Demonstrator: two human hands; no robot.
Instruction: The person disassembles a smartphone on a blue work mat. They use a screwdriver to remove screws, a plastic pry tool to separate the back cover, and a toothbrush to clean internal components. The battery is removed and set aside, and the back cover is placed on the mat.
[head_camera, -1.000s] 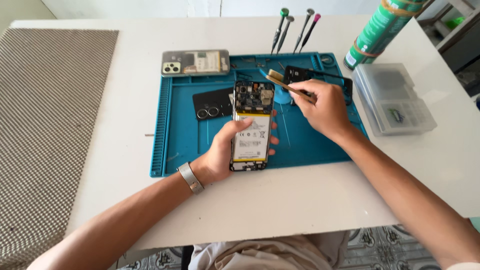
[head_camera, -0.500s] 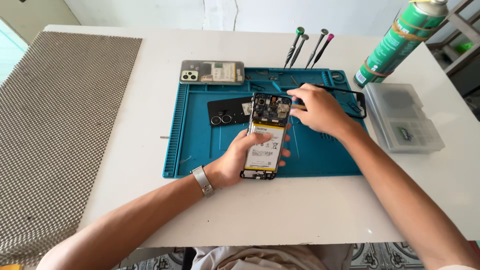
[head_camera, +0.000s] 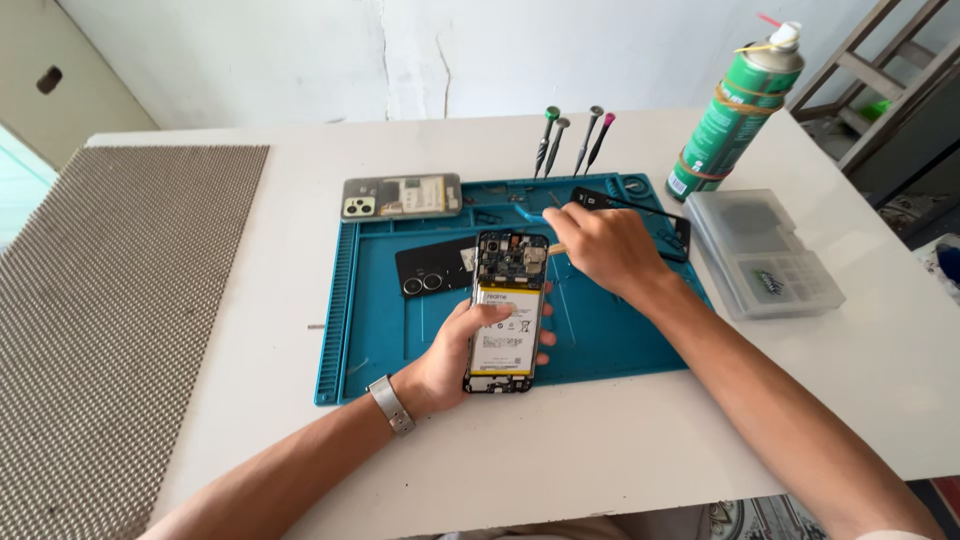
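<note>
Left hand (head_camera: 455, 355) grips opened black smartphone with exposed yellow battery (head_camera: 508, 310) over blue silicone repair mat (head_camera: 380, 330); right hand (head_camera: 605, 245), fingers closed, pinches slim tan tool (head_camera: 556, 249) at phone's far end.

phone (head_camera: 507, 315) on mat (head_camera: 380, 330) | spray can (head_camera: 735, 110) right | screwdrivers (head_camera: 572, 140) behind

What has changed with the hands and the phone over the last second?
The right hand has drawn in from the mat's far right toward the top of the opened phone, with a small stick-like tool showing at its fingertips. The left hand keeps its grip on the phone, thumb on the battery. The back cover, screwdrivers, spray can and parts box lie as before.
</note>
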